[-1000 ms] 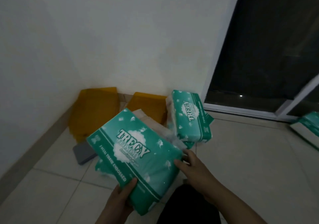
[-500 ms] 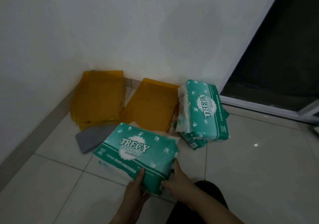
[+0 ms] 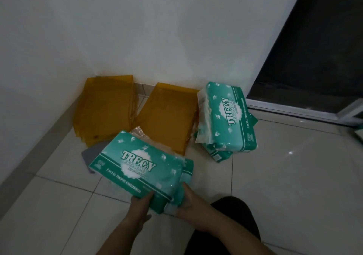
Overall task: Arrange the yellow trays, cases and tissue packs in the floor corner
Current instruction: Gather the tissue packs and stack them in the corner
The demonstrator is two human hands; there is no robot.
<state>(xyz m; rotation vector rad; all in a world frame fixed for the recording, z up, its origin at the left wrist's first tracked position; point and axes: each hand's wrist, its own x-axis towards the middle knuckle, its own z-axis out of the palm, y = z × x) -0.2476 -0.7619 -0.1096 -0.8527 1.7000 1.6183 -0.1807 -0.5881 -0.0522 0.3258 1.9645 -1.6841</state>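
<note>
A green tissue pack [image 3: 137, 166] lies flat on the floor tiles in front of two yellow trays. My left hand [image 3: 140, 208] grips its near edge with the thumb on top. At the pack's near right corner, my right hand [image 3: 191, 205] holds it. One yellow tray stack [image 3: 106, 105] leans in the wall corner; the second yellow tray [image 3: 169, 117] lies to its right. A grey case [image 3: 89, 157] pokes out from under the held pack. Two more green tissue packs [image 3: 225, 117] are stacked against the wall on the right.
White walls meet at the corner, with a grey skirting [image 3: 29, 160] along the left. A dark sliding door [image 3: 314, 58] with a white frame stands at the right. My dark-clothed knee [image 3: 235, 215] is at the bottom. Another green pack's edge [image 3: 359, 133] shows at far right.
The tissue pack came down from mid-air onto the floor in front of the trays, both hands still on it. My view shifted left and closer to the corner.
</note>
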